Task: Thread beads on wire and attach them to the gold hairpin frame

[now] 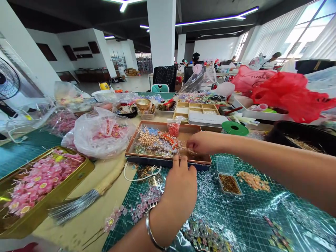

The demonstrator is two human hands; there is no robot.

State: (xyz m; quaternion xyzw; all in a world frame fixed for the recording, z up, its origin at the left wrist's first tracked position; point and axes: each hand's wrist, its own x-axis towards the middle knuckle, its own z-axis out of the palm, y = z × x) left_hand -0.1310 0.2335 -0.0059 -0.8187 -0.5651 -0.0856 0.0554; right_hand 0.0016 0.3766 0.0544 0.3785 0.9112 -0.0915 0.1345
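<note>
A shallow orange-rimmed box holds gold bead sprays, clear and bluish beaded sprays, orange-red beaded pieces and a small bag of red beads. My left hand, with a silver bangle at the wrist, reaches over the box's front rim. Its fingers are stretched forward, fingertips at the near beaded sprays. Inside the box's right part is my right hand, fingers curled together near some thin stems. Whatever is between those fingertips is hidden. Below my left hand lies a pink beaded comb on the green cutting mat.
At left stand a gold tin of pink flowers and a bundle of wires. Right of the box are a small bead case, peach chips and a green spool. A red plastic bag and a black bowl sit further right.
</note>
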